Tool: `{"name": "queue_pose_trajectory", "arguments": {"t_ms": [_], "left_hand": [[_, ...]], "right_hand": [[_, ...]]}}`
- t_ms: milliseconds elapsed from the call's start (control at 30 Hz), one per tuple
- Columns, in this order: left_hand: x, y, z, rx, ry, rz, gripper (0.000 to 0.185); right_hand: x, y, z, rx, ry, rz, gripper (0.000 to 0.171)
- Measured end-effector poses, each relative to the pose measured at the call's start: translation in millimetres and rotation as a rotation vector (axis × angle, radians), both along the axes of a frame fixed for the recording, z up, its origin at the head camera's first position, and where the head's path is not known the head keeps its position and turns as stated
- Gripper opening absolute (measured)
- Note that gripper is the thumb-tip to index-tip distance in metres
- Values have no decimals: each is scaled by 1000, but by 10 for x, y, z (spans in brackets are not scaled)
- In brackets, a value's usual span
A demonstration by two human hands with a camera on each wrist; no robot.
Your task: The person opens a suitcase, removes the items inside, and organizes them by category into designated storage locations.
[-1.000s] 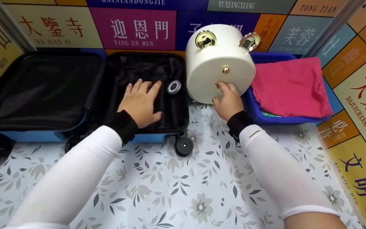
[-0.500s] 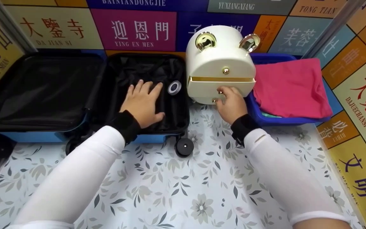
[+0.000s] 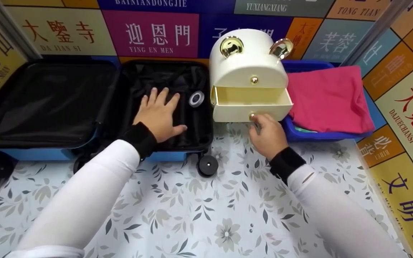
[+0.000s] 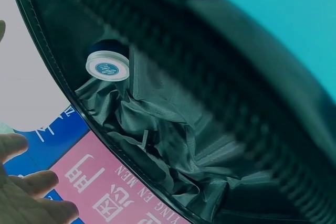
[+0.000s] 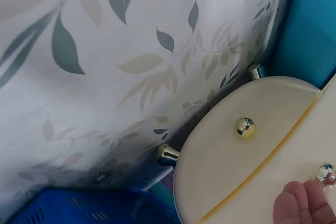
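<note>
A white rounded drawer box (image 3: 251,57) with gold ear-like rings stands upright by the back wall. Its middle drawer (image 3: 231,113) is pulled out, and the inside shows bare. My right hand (image 3: 269,134) pinches the gold knob (image 5: 325,173) on that drawer's front; in the right wrist view the fingers (image 5: 302,200) are right at it. My left hand (image 3: 160,116) is spread, palm down, over the right half of an open suitcase (image 3: 129,64) with black lining. Beside its fingers, a round white-rimmed tin (image 3: 196,99) lies in that half, seen also in the left wrist view.
Right of the drawer box stands a blue basket (image 3: 321,135) with a folded pink cloth (image 3: 330,98) on top. The suitcase's other half (image 3: 56,100) lies to the left, its black wheel (image 3: 208,165) facing forward. Printed panels enclose the back and sides.
My right hand has drawn the middle drawer from fully in to well out, moving toward me and slightly right. The left hand has stayed nearly still over the suitcase.
</note>
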State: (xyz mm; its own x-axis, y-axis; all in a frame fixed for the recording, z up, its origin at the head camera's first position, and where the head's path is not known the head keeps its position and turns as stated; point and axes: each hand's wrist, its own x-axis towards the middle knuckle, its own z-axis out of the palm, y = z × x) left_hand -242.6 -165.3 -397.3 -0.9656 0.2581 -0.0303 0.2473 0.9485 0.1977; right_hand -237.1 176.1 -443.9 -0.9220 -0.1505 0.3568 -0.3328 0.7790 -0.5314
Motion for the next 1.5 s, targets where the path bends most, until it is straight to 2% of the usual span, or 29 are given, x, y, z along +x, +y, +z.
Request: {"name": "queue_pose_trajectory", "arguments": {"t_ms": [133,267,367,467,700,967,1133,1267,1400,1500], "left_hand": [[-73,37,-8,1,-16,2,101],[-174,90,-2,-3,-29,-4,103],[-256,153,26,-12,-41,-5,104],[-329,238,72,2,-67,-10,104],[-438,418,147,11,-101,-37,105],[-551,515,84,-15,-133,-42,106],[-708,604,61,13,-202,-28,105],[-842,654,95,62,-244,-5,101],[-959,646,63,69,-216,8,93],[-1054,619,-60,76,-204,18,86]], "right_hand": [[36,20,10,-34,-12,-10,35],[-6,22,33,-92,-25,-34,42],[-44,19,42,-97,-57,-30,45],[-74,14,53,-106,-54,-34,39],[-142,17,54,-101,26,-93,17],[-131,107,45,-86,54,-128,11],[-104,129,34,-79,71,-138,10],[-57,95,28,-74,95,-132,9],[-9,23,4,-88,112,-113,9],[41,-36,-27,-107,114,-91,10]]}}
